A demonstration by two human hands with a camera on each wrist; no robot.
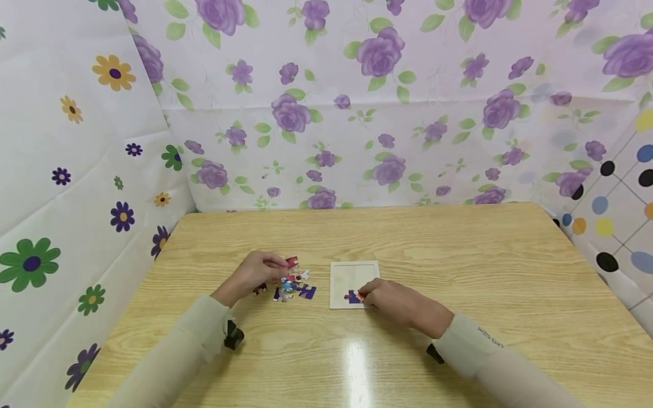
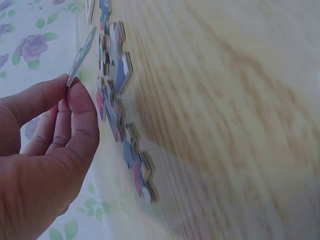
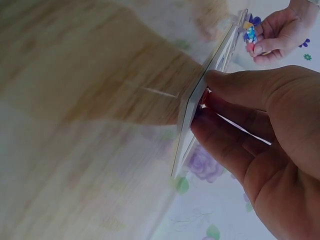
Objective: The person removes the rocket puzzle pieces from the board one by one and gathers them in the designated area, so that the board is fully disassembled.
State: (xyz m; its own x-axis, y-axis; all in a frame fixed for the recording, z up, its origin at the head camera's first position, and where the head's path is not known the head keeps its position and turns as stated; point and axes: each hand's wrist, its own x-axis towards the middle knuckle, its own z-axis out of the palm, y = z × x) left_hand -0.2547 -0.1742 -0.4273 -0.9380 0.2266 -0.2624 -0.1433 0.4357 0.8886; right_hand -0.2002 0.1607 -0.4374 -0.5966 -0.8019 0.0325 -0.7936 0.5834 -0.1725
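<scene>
My left hand point(image 1: 259, 271) pinches a jigsaw puzzle piece point(image 2: 81, 56) between thumb and fingers, holding it above a pile of loose pieces point(image 1: 307, 291). From the right wrist view, the held piece point(image 3: 250, 36) shows blue and red. At the lower right of a square white puzzle tray point(image 1: 336, 283) is my right hand point(image 1: 395, 303). Its thumb and fingers grip a reddish piece point(image 3: 204, 98) down at the tray, mostly covered by the fingers. Just left of it, a purple piece point(image 1: 353, 297) lies inside the tray.
Both hands work over a light wooden table point(image 1: 459, 243). Beyond its back edge hangs a flowered cloth point(image 1: 347, 147), with another patterned cloth point(image 1: 102, 192) on the left. A dark wrist strap mount point(image 1: 233, 335) sits under the left sleeve.
</scene>
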